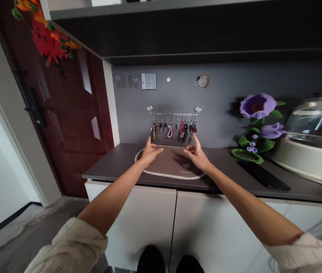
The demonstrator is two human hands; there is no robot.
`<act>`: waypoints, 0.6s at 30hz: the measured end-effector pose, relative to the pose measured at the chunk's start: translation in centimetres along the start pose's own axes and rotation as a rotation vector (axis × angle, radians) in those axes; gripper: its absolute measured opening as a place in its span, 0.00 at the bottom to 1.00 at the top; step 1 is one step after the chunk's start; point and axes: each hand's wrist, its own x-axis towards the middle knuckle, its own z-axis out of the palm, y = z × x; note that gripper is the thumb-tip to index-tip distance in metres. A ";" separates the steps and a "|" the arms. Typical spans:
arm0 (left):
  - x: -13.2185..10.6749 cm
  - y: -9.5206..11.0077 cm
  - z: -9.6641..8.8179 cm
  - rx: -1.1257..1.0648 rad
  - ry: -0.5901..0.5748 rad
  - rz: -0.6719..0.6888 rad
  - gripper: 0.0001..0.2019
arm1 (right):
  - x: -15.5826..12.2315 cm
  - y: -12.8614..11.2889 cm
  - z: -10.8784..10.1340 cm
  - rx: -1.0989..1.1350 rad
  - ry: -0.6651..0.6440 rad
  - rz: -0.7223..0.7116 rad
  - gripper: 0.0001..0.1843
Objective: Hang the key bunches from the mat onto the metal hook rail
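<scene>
Key rack (174, 114): fixed to the wall (220, 125), hung with keys (185, 131), above the mat (168, 161) laid on the counter (107, 163).
Left hand (149, 152): held over the mat, fingers released.
Right hand (197, 154): held likewise, fingers released.

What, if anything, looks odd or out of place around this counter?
Mainly this: in the grey wall, above the right end of the key rack, a round opening is filled with crumpled whitish stuff, untidy against the smooth surface around it. The mat lies flat.
</scene>
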 end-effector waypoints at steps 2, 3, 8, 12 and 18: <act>2.4 0.1 -0.4 0.073 0.074 0.017 0.47 | 2.2 1.0 -1.2 -0.054 0.084 0.016 0.47; 3.7 0.2 -0.6 0.109 0.106 0.025 0.47 | 3.4 1.5 -1.8 -0.083 0.119 0.032 0.48; 9.4 0.2 -0.5 0.158 0.204 -0.017 0.49 | 9.2 4.5 -4.2 -0.162 0.310 0.130 0.58; 12.5 0.1 1.0 0.024 0.205 -0.036 0.48 | 12.2 6.5 -3.8 -0.087 0.393 0.185 0.61; 14.8 -0.2 4.5 -0.261 0.262 -0.011 0.38 | 14.4 8.0 -0.1 -0.045 0.569 0.170 0.61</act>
